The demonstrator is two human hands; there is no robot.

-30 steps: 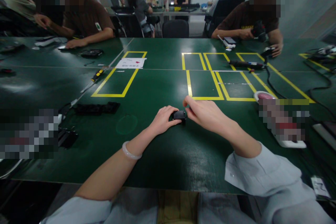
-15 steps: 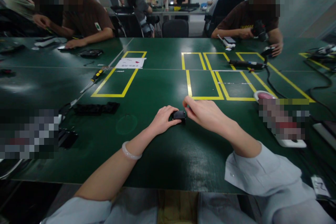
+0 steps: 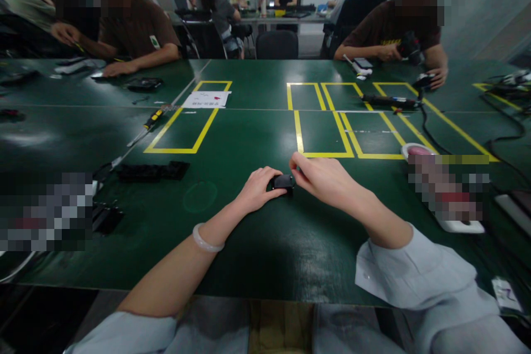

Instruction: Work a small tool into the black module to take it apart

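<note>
A small black boxy part (image 3: 283,181) rests on the green table in front of me. Its exact kind does not show. My left hand (image 3: 261,188) grips it from the left, thumb along the near side and fingers behind. At the part's right end is my right hand (image 3: 317,177), its thumb and fingers curled together in a pinch. Whatever sits between those fingertips is hidden or too small to make out.
Yellow tape (image 3: 326,155) marks rectangles on the table. Left lie a black strip-shaped part (image 3: 151,171), a yellow-black screwdriver (image 3: 153,118) and a paper sheet (image 3: 206,99). A white-rimmed tray-like object (image 3: 464,227) lies right. Two co-workers sit opposite, one holding a power tool (image 3: 410,47).
</note>
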